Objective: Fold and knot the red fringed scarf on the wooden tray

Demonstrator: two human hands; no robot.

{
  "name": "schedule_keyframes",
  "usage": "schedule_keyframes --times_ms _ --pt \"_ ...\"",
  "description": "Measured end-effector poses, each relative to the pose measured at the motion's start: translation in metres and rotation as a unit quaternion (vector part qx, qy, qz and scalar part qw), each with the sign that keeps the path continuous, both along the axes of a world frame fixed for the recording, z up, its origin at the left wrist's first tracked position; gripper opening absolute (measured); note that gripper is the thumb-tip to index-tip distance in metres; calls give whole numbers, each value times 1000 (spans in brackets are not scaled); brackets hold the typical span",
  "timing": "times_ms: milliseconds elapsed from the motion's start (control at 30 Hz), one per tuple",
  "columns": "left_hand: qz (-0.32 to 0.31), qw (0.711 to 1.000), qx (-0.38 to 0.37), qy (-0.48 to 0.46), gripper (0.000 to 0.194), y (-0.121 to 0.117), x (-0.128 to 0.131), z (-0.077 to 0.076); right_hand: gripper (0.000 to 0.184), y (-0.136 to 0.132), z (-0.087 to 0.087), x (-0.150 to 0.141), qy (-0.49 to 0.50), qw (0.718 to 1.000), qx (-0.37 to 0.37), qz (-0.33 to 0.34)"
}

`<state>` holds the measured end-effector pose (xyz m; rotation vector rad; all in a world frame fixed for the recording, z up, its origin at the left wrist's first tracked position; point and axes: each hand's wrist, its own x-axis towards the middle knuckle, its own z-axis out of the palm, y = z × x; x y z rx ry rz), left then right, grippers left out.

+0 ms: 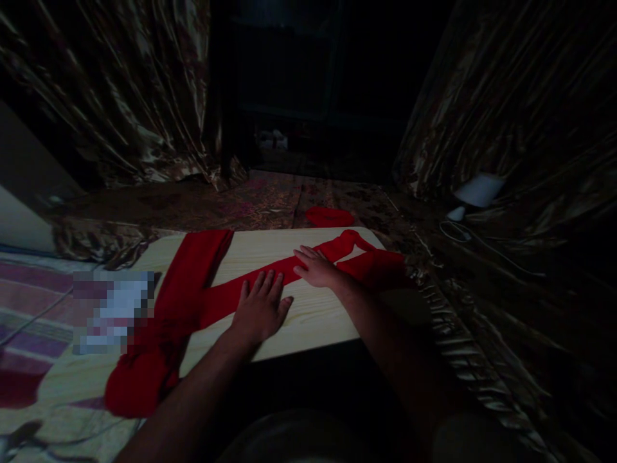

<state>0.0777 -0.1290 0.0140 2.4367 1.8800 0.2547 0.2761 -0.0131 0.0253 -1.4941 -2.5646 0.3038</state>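
A long strip of red cloth (224, 297) lies across a pale wooden board (308, 318). My left hand (260, 305) rests flat on the strip near its middle, fingers spread. Farther right, my right hand (315, 265) also lies on the strip, palm down with the fingers stretched out. At the left, a wider red band of fabric (193, 273) crosses the board and bunches over its near edge. Toward the right end the red cloth loops and hangs past the board's corner. Whether all the red fabric is one piece, I cannot tell.
A small white lamp (479, 190) with a cord stands at the right. Patterned curtains (159, 96) hang behind. Another red cloth piece (330, 217) lies beyond the board's far edge. At left is a pixelated flat item (116, 312); fringed fabric (463, 350) runs along the right.
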Motion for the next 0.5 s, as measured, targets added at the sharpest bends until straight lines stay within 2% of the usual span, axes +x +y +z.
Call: schedule_keyframes --times_ms 100,200,267,367,500 --pt "0 1000 0 -3 66 -1 -1 1 64 7 20 14 2 996 67 -50" --pt "1 1000 -3 -13 62 -1 -1 2 55 20 44 38 -47 977 137 -154" --pt "1 1000 0 -21 62 -1 -1 1 50 29 56 57 -106 954 146 -241" --pt "0 1000 9 -30 63 -1 -1 -1 47 41 65 84 -168 924 102 -327" --pt "1 999 15 -46 64 0 -1 -3 37 46 65 104 -178 914 41 -361"
